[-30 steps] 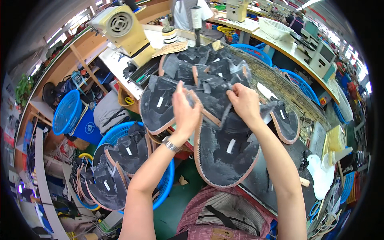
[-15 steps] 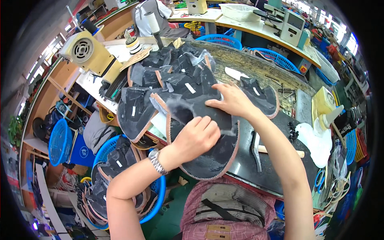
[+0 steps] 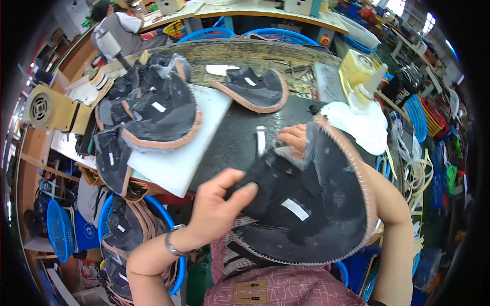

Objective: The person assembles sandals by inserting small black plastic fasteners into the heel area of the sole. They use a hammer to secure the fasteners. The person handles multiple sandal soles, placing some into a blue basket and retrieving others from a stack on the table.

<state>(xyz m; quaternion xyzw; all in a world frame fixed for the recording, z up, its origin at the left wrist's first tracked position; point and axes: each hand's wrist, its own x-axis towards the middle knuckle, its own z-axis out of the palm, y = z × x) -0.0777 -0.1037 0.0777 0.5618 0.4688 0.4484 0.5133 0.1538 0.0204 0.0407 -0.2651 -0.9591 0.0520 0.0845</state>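
A black shoe upper (image 3: pixel 332 219) with a stitched, pinkish rim and a white label is raised over my lap at the near table edge. My left hand (image 3: pixel 219 201) pinches its left edge between thumb and fingers. At its far edge is my right hand (image 3: pixel 294 138), partly hidden behind the upper, its fingertips against the material. Several similar uppers (image 3: pixel 163 109) lie heaped at the left, partly on a white board (image 3: pixel 176 166). One more upper (image 3: pixel 255 89) rests alone at the far middle of the table.
On the dark tabletop (image 3: pixel 227 145) lies a metal tool head (image 3: pixel 261 140), its rest hidden. A glue bottle (image 3: pixel 363 94) stands on a white sheet (image 3: pixel 360 125) at right. A blue basket (image 3: pixel 179 275) full of uppers sits below left. A seated person (image 3: pixel 120 33) is at the far left.
The upper has come off the heap toward me and to the right, raised and turned so its label shows. Both hands moved with it. My view swung right, showing more of the white board.
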